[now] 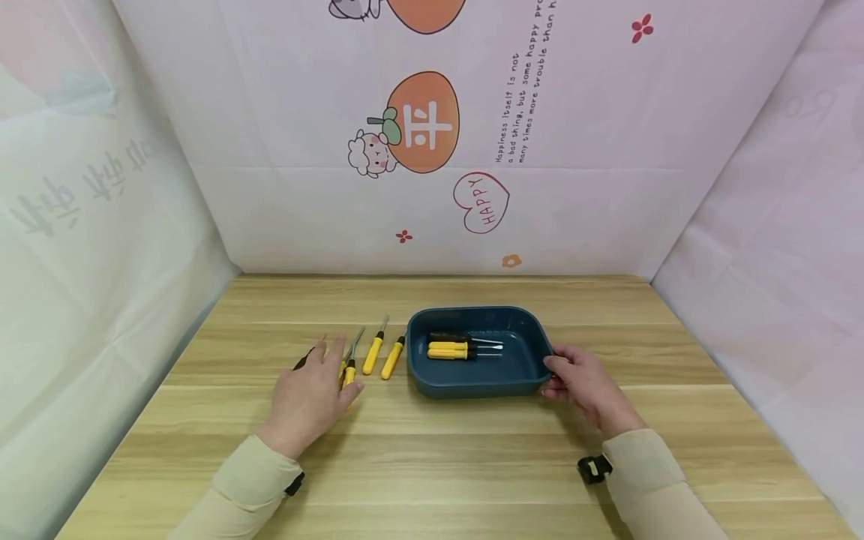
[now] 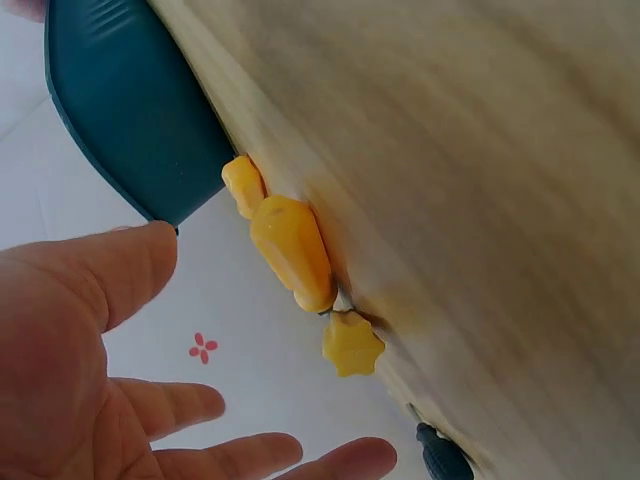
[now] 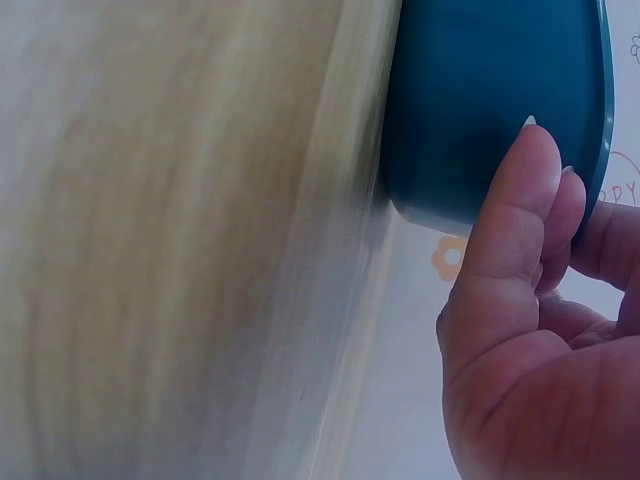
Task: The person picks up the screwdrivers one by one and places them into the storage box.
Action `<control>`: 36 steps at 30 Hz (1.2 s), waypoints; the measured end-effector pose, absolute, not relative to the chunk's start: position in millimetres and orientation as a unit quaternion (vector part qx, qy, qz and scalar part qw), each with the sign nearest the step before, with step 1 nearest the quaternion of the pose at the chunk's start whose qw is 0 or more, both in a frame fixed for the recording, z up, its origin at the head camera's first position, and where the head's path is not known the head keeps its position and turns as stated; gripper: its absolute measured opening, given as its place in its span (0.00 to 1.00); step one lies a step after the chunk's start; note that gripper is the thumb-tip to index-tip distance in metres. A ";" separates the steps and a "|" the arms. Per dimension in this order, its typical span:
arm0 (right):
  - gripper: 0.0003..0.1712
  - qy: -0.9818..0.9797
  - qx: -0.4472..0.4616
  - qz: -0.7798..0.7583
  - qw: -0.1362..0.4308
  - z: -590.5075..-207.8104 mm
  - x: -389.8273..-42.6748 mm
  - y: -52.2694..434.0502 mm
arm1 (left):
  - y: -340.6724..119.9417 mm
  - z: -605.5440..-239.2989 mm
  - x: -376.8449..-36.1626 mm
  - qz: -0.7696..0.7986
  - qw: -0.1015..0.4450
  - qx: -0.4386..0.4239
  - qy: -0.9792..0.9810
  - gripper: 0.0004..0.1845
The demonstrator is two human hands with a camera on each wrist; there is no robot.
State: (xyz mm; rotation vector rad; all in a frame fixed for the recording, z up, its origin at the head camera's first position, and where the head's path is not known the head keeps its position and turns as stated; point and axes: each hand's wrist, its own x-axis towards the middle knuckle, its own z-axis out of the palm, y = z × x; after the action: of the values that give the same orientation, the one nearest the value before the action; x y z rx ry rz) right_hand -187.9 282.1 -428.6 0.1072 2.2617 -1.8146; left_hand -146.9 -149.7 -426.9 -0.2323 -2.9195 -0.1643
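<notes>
While the right hand point(image 1: 583, 382) grips the right end of a blue box point(image 1: 472, 389), thumb at the rim and fingers curled against the outer wall, the left hand point(image 1: 307, 397) is spread, fingers fairly straight, holding nothing. Box: smooth, plastic-looking, rectangular with rounded corners. Inside, toward its left end, lie screwdrivers point(image 1: 448, 350): yellow handles, one black, slim metal shafts. Two loose yellow screwdrivers point(image 1: 373, 354) lie between left hand and box, shafts pointing away from the person, black collars at the handle fronts. More yellow handles point(image 1: 349, 375) lie partly hidden under the left hand's thumb side; one butt point(image 2: 352, 345) is lobed, star-like. Dark ridged handle point(image 2: 446, 455) beyond the fingers. Table point(image 1: 459, 465) wood-grained, pale streaks; white printed backdrop point(image 1: 304, 225), faintly creased.
</notes>
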 end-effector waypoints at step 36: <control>0.29 0.779 0.030 -0.615 0.118 -430.1 -187.3 282.3 | -142.3 -431.4 -148.4 -0.078 0.044 -0.080 -0.993 0.21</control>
State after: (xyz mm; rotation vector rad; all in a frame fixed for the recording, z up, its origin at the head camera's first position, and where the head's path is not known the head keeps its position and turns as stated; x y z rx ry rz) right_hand -187.3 282.3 -430.1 0.0879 2.2806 -1.7980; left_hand -148.4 -142.3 -431.4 -0.2440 -3.0336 -0.2371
